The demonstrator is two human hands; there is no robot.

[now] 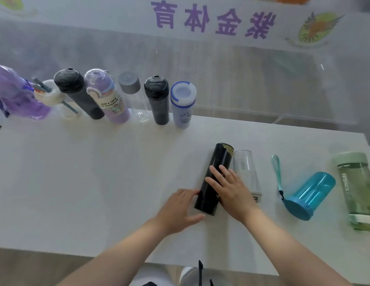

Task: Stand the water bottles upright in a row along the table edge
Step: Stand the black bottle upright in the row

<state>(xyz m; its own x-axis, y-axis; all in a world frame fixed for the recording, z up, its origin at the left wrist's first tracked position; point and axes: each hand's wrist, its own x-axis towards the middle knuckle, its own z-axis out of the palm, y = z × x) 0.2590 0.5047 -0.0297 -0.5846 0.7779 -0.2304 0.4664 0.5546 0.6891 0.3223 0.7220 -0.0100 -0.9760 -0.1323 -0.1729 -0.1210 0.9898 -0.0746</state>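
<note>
Near the table's [97,172] front edge, right of centre, I see the tall black cylindrical flask [215,178] lying flat. My right hand [227,188] drapes over it, fingers spread; my left hand [180,207], spread, touches its base. Rolling could knock the clear tumbler [247,172] touching it.

Black flask [213,178] with gold pattern, teal bottle [310,195], pale green bottle [359,190], white table [97,172]

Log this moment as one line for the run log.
stage: picking up black bottle | state: lying on table | left hand: at its base | right hand: over its body | row at far edge: upright
</note>
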